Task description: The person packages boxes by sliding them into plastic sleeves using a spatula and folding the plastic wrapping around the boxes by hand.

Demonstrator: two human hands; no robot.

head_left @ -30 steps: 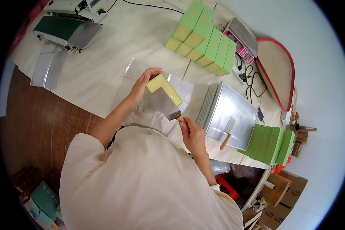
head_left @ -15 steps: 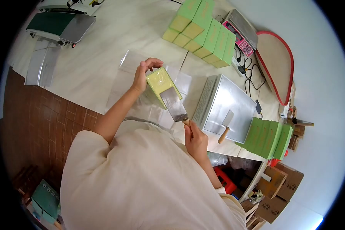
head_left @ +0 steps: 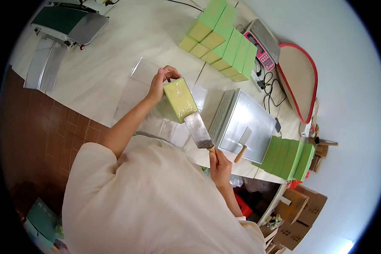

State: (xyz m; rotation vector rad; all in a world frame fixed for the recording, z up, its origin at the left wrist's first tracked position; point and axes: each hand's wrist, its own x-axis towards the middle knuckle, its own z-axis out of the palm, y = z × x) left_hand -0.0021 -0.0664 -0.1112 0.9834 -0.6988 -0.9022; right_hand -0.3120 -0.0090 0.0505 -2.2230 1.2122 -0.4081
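A light green box [head_left: 180,98] stands upright over the worktable, its yellowish end face covered with shiny clear film. My left hand [head_left: 161,82] grips the box at its far left side, the fingers partly hidden behind it. In my right hand [head_left: 220,167] is a scraper [head_left: 198,130], held by its light wooden handle. The scraper's wide metal blade lies at the box's near edge, its tip touching or just overlapping the corner. Loose sheets of clear plastic film [head_left: 144,70] spread on the table around the box.
Stacked green boxes [head_left: 218,38] stand at the back, beside a pink-keyed scale [head_left: 264,53]. To the right, a metal-topped plate [head_left: 254,122] bears a second scraper [head_left: 242,144]. More green boxes [head_left: 283,156] stand beyond it. Power cables [head_left: 271,91] lie near the wall.
The scraper has slid off the face of the box toward its near edge, as my right hand drew back and slightly right. My left hand still grips the box. The whole view has shifted a little.
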